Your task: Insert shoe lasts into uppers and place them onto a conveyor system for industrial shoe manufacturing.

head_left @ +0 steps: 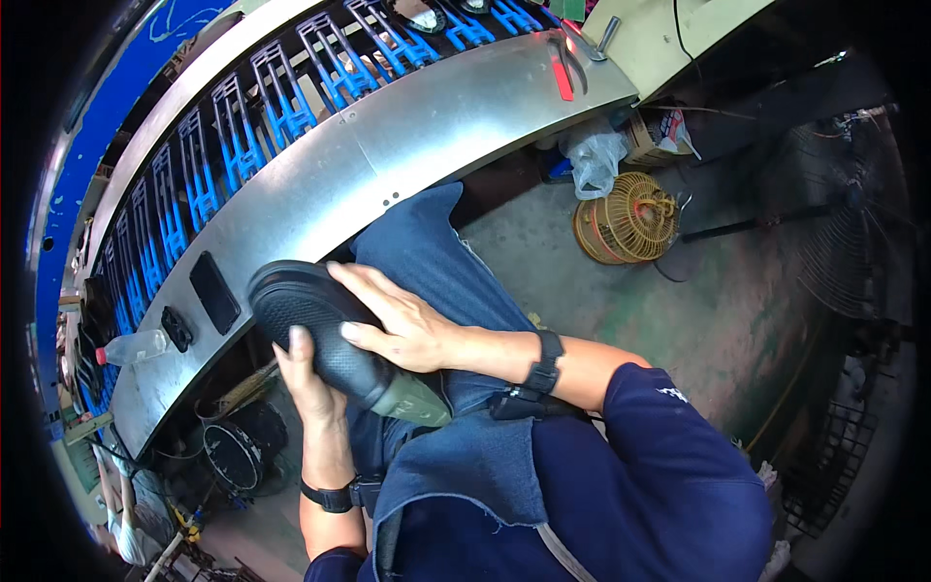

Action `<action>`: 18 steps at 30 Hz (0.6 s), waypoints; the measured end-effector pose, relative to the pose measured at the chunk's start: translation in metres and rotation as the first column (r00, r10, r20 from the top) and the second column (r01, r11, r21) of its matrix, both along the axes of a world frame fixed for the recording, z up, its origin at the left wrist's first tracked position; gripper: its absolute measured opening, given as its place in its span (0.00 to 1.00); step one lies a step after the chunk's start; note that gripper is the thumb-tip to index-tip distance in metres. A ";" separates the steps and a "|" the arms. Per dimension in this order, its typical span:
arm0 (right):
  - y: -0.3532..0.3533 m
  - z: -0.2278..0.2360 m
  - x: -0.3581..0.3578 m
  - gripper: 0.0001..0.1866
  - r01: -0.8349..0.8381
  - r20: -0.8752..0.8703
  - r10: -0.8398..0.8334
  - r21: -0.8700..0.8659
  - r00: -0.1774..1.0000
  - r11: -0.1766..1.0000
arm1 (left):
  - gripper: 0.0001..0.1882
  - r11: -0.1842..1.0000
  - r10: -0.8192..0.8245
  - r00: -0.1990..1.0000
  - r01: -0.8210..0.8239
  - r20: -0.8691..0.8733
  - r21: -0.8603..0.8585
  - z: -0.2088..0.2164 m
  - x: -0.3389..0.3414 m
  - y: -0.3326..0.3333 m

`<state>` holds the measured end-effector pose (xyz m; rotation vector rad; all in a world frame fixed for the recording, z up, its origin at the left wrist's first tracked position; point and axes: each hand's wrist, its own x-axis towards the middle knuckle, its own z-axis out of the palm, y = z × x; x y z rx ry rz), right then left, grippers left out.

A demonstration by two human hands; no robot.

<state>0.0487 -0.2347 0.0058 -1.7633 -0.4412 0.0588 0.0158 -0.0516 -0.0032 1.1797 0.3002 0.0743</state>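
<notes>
A boot point(335, 335) with a black textured foot and an olive-green shaft point(415, 401) lies tilted across my lap, its toe toward the bench at the upper left. My left hand point(308, 380) grips its near side, thumb up on the black part and the other fingers hidden beneath. On the far side my right hand point(402, 325) is laid against the boot, its fingers stretched along the edge toward the toe and its thumb resting on the textured surface. A denim apron point(465, 470) covers my lap beneath the shaft.
The curved metal bench point(373, 175) carries a black phone point(213, 293), a plastic bottle point(136, 347), pincers point(572, 68) and a hammer point(603, 41). Blue racks point(281, 97) line its far side. A wicker cage point(630, 221), a fan point(844, 223) and a black bucket point(240, 451) stand around me.
</notes>
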 end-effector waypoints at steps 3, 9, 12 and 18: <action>-0.053 0.000 -0.028 0.30 -0.183 -0.064 0.180 -0.055 0.982 0.982 | 0.34 0.898 0.081 0.983 -0.143 -0.163 -0.417 0.027 0.004 0.008; -0.116 0.040 -0.020 0.21 0.270 0.103 -0.270 0.016 0.957 0.963 | 0.32 0.775 -0.479 0.597 0.632 -0.644 0.010 0.006 -0.055 0.008; -0.129 -0.004 0.002 0.21 0.176 -0.020 -0.176 0.043 0.984 0.983 | 0.53 0.156 -0.679 0.734 0.168 -0.018 0.973 0.006 -0.023 -0.006; -0.119 -0.018 0.026 0.24 0.245 0.032 -0.245 0.015 0.969 0.969 | 0.55 0.405 -0.780 0.581 0.186 0.232 0.895 -0.036 0.034 -0.049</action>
